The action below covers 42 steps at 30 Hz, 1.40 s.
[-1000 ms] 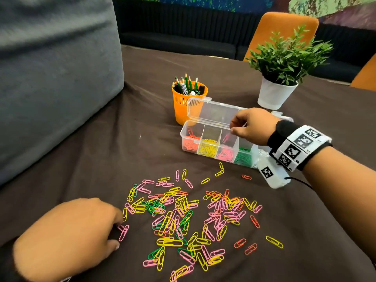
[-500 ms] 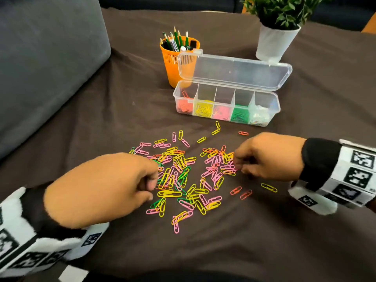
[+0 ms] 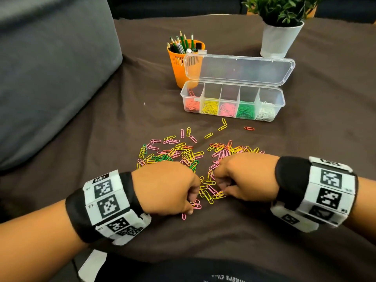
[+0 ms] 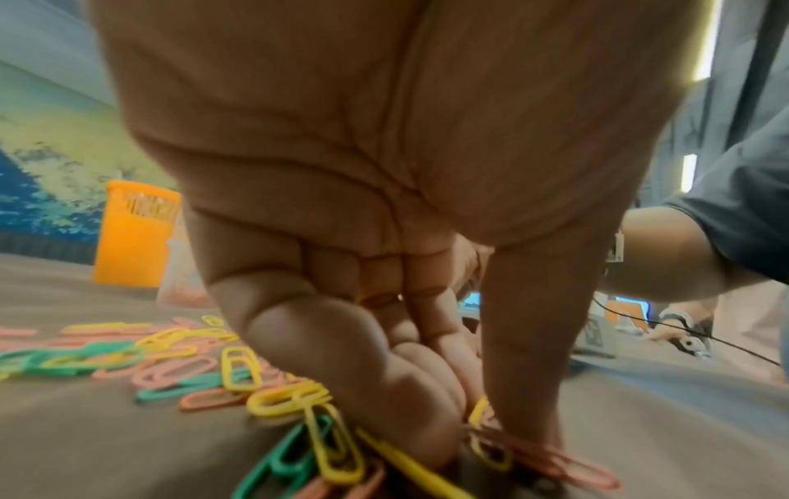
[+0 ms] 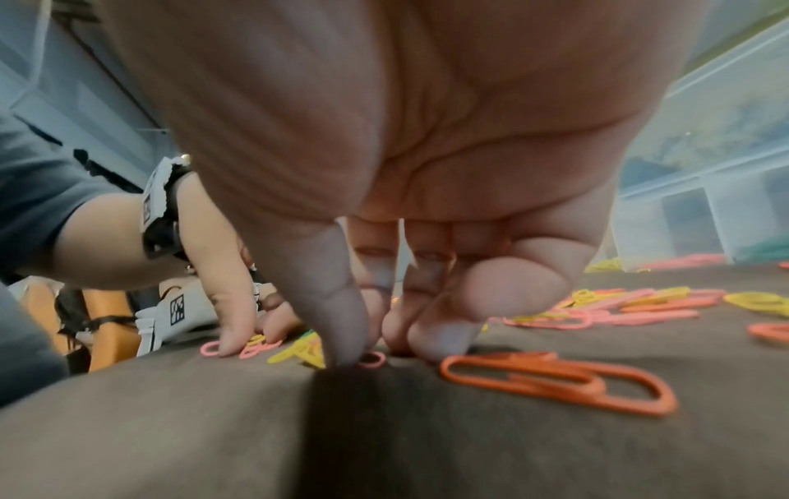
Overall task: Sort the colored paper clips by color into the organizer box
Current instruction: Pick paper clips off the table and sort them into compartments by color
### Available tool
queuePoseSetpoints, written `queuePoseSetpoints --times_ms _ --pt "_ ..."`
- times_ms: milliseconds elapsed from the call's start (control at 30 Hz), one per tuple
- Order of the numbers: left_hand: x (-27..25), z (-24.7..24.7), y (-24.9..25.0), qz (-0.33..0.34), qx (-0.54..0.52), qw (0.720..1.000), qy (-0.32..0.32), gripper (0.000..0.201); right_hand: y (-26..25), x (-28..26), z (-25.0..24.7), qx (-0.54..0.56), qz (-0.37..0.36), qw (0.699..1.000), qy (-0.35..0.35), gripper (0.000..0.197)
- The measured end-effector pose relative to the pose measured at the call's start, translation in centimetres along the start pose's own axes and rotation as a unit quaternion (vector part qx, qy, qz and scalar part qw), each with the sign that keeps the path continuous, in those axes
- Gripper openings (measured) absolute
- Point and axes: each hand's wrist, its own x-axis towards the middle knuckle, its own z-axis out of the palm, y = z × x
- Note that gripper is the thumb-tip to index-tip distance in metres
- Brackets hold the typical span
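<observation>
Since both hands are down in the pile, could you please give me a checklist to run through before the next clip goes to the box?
1. Organizer box lid open: ok.
2. Compartments already colour-separated (orange, yellow, pink, green, white): ok.
3. Left hand has clips: ok, thumb and fingers pinch pink clips.
4. Left hand's clips one colour only: not ok, a yellow clip sits in the pinch.
5. Right hand has a clip: cannot tell, fingertips only touch the pile.
6. Path to the box clear of the pencil cup: ok.
</observation>
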Motion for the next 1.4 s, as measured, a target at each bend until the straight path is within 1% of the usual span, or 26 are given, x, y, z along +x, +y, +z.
queuePoseSetpoints --times_ms 100,200,267,333,400,433,500,533,600,633,667,733,800,867,933,967,1000,1033,1067,1100,1133,1167,1200,1233,1300,1400 --pt "-0.4 0.1 -0.5 0.01 -0.057 0.998 -0.013 0.015 0.2 -0.2 -0.1 0.026 -0.003 1.0 -0.004 0.004" --pt "-1.2 -0.7 -1.2 0.015 -0.165 0.986 0.017 0.016 0.7 -0.9 -0.5 0.091 0.022 0.995 0.021 0.004" --pt "-1.7 -1.2 -2.0 0.007 -0.252 0.967 0.046 0.017 1.2 -1.4 -0.9 0.179 0.03 0.982 0.043 0.008" --pt "-1.8 -1.2 -3.0 -0.004 -0.314 0.947 0.073 0.018 1.9 -1.7 -1.0 0.27 0.03 0.961 0.061 0.015" --pt "-1.7 -1.0 -3.9 -0.024 -0.335 0.937 0.092 0.018 2.5 -2.0 -0.9 0.308 0.043 0.946 0.089 0.018" --pt "-1.6 -0.8 -4.1 -0.037 -0.328 0.939 0.095 0.017 2.7 -2.0 -0.8 0.309 0.05 0.944 0.105 0.019" --pt "-1.5 -0.7 -4.4 -0.055 -0.304 0.946 0.094 0.014 3.1 -2.0 -0.7 0.276 0.066 0.95 0.128 0.02" --pt "-1.5 -0.7 -4.5 -0.061 -0.299 0.948 0.093 0.013 3.3 -2.0 -0.8 0.237 0.077 0.96 0.129 0.02" --pt "-1.7 -0.9 -4.7 -0.072 -0.286 0.951 0.095 0.011 3.1 -2.2 -1.0 0.113 0.102 0.983 0.107 0.013" --pt "-1.8 -1.0 -4.8 -0.078 -0.27 0.955 0.097 0.01 2.8 -2.3 -1.1 0.051 0.111 0.988 0.097 0.006" --pt "-1.9 -1.1 -4.9 -0.085 -0.255 0.958 0.099 0.009 2.3 -2.2 -1.1 0.013 0.109 0.989 0.095 0.003" --pt "-2.1 -1.2 -5.1 -0.098 -0.262 0.955 0.099 0.008 1.1 -1.8 -0.9 0.016 0.09 0.991 0.097 0.012" --pt "-2.1 -1.1 -5.4 -0.108 -0.309 0.939 0.103 0.007 0.0 -1.1 -0.5 0.025 0.084 0.993 0.077 0.018" --pt "-2.1 -1.1 -5.5 -0.117 -0.347 0.924 0.107 0.007 -0.5 -0.5 0.1 0.004 0.087 0.994 0.059 0.016" --pt "-2.2 -1.0 -5.6 -0.122 -0.366 0.917 0.101 0.006 -0.6 -0.2 0.4 -0.014 0.091 0.994 0.056 0.013" --pt "-2.2 -1.1 -5.4 -0.123 -0.365 0.918 0.095 0.006 -0.6 -0.3 0.3 -0.013 0.092 0.994 0.053 0.014" --pt "-2.3 -1.0 -5.4 -0.126 -0.344 0.926 0.09 0.005 -0.7 -0.4 0.2 -0.013 0.093 0.994 0.049 0.015" --pt "-2.4 -1.0 -5.5 -0.132 -0.293 0.943 0.088 0.006 -0.7 -0.4 0.1 -0.012 0.094 0.994 0.045 0.016" --pt "-2.5 -1.1 -5.6 -0.145 -0.218 0.961 0.09 0.007 -1.0 -0.5 -0.1 -0.013 0.094 0.994 0.045 0.016" --pt "-2.7 -1.1 -5.6 -0.163 -0.138 0.972 0.098 0.01 -1.4 -0.4 -0.3 -0.015 0.093 0.994 0.05 0.016" --pt "-2.8 -1.3 -5.5 -0.174 -0.074 0.975 0.113 0.012 -1.8 -0.1 -0.5 -0.016 0.084 0.994 0.062 0.015" --pt "-3.0 -1.4 -5.3 -0.173 -0.048 0.976 0.126 0.011 -2.4 0.3 -0.6 -0.015 0.067 0.995 0.078 0.014" --pt "-3.0 -1.4 -4.8 -0.162 -0.042 0.977 0.131 0.008 -3.1 0.9 -0.7 -0.014 0.048 0.995 0.087 0.015" --pt "-2.9 -1.4 -4.2 -0.149 -0.038 0.98 0.126 0.007 -4.0 1.6 -0.7 -0.014 0.031 0.996 0.088 0.016" --pt "-2.6 -1.1 -3.0 -0.127 -0.003 0.987 0.094 0.015 -5.5 3.0 -0.6 -0.02 0.014 0.998 0.062 0.018" --pt "-2.4 -0.6 -2.1 -0.129 0.049 0.989 0.056 0.025 -6.6 4.4 -0.8 -0.051 0.028 0.998 0.025 0.021"
